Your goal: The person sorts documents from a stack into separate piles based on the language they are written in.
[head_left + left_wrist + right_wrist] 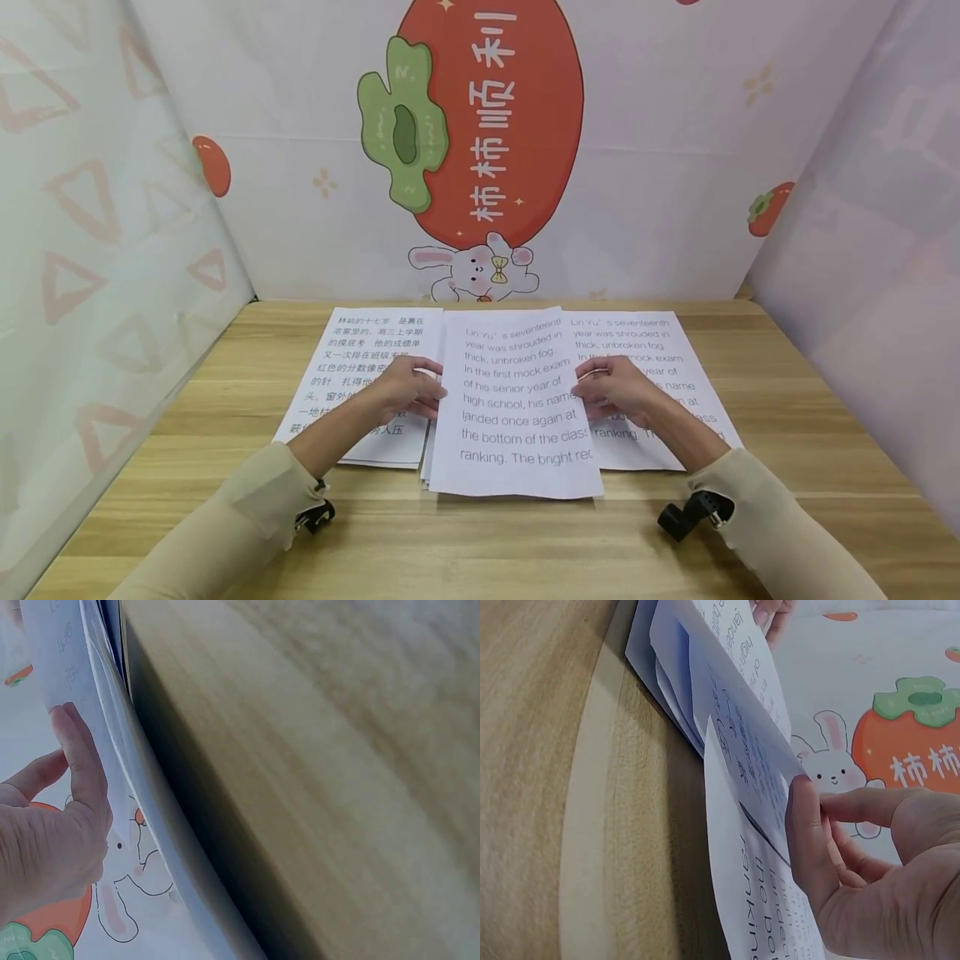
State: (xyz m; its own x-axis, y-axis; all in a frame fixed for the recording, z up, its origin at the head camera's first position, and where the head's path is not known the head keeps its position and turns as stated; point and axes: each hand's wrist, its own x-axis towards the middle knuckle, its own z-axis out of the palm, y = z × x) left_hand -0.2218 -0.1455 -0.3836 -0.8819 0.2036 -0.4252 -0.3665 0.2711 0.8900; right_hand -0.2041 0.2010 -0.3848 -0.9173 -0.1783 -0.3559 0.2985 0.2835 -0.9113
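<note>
Pinching narrowly, the right hand [617, 390] holds a sheet [517, 408], left hand [408, 387] apparently too.

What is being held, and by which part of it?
The front English-text sheet, by its long side edges: left hand at the left edge, right hand pinching the right.

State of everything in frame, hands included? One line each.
Middle English sheet: text up, right edge raised
Sheets beneath it: overlapping, mostly covered
Left Chinese sheets: lying on table, partly hidden
Right English sheet: text up, partly covered
Left hand: fingertips at middle sheet's left edge, grip unclear
Right hand: pinching middle sheet's right edge
Wrist cameras: worn, one per wrist
</note>
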